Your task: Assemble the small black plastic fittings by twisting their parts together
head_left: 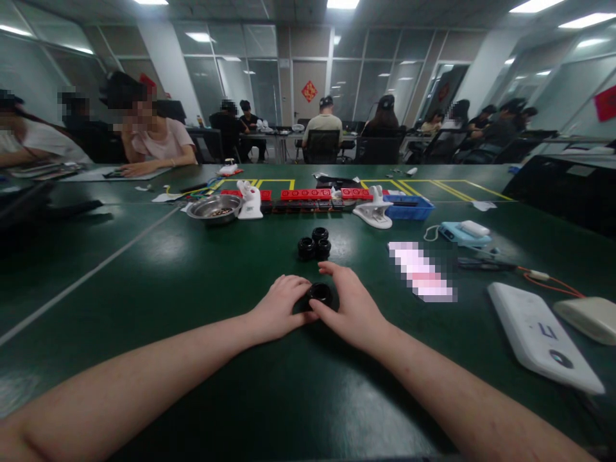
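Observation:
A small hollow black ring-shaped part (321, 293) sits on the green table between my two hands. My left hand (279, 308) curves around its left side, the thumb low at its near edge. From the right, my right hand (353, 298) has the thumb on the near rim and the fingers bent round the far side. Both hands are closed about the part, though some fingertips are hidden. Just beyond, several similar black ring-shaped parts (307, 248) stand grouped close together.
Farther back are a metal bowl (212, 208) with small pieces, white stands (374, 215), red strips (308, 194) and a blue tray (409, 206). To the right lie a blurred pink item (421, 271), a light-blue device (464, 234) and a white device (541, 337). People sit beyond.

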`<state>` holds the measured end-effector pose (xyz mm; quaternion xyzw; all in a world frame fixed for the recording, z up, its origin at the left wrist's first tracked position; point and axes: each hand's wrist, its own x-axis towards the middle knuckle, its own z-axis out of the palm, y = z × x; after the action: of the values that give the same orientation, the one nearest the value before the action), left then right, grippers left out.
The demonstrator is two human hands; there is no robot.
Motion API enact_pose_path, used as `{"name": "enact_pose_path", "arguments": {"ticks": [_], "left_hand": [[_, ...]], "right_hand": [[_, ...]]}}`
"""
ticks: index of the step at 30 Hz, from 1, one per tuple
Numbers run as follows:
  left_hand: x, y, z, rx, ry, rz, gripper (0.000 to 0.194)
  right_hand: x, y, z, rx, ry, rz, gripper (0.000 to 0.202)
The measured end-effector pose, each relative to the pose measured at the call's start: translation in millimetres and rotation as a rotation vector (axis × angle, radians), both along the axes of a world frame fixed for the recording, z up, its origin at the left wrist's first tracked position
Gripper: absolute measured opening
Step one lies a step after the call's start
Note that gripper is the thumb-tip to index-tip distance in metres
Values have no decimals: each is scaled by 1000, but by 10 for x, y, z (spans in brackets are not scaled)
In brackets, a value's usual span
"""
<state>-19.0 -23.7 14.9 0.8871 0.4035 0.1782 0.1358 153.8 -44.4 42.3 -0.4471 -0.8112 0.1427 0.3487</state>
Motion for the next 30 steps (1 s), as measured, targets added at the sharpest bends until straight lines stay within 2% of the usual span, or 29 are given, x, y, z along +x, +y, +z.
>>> {"name": "enact_pose_path", "arguments": {"ticks": [4, 6, 9, 11, 16, 19, 22, 26, 30], "left_hand": [[7, -6, 11, -6, -3, 3, 29], [7, -7, 12, -8, -11, 5, 30], [5, -8, 19, -17, -21, 6, 36], [4, -10, 27, -15, -21, 8, 35], [5, -11, 24, -15, -15, 6, 32], [9, -6, 10, -14, -15, 6, 30], [12, -5, 11, -7, -12, 6, 30], [7, -7, 23, -2, -7, 8, 34], [-4, -5, 18, -9, -1, 3, 31]], "right_hand": [[-4, 20, -11, -13, 1, -74, 48], [10, 18, -6, -43, 26, -14, 45], [30, 7, -5, -80, 64, 117, 54], [31, 2, -15, -74, 66, 129, 59], [-3, 13, -36, -13, 20, -39, 47], [-12, 23, -26, -7, -22, -95, 48], [-2, 24, -20, -34, -36, -27, 48], [17, 11, -26, -57, -10, 116, 58], [11, 9, -27, -32, -23, 69, 56]]}}
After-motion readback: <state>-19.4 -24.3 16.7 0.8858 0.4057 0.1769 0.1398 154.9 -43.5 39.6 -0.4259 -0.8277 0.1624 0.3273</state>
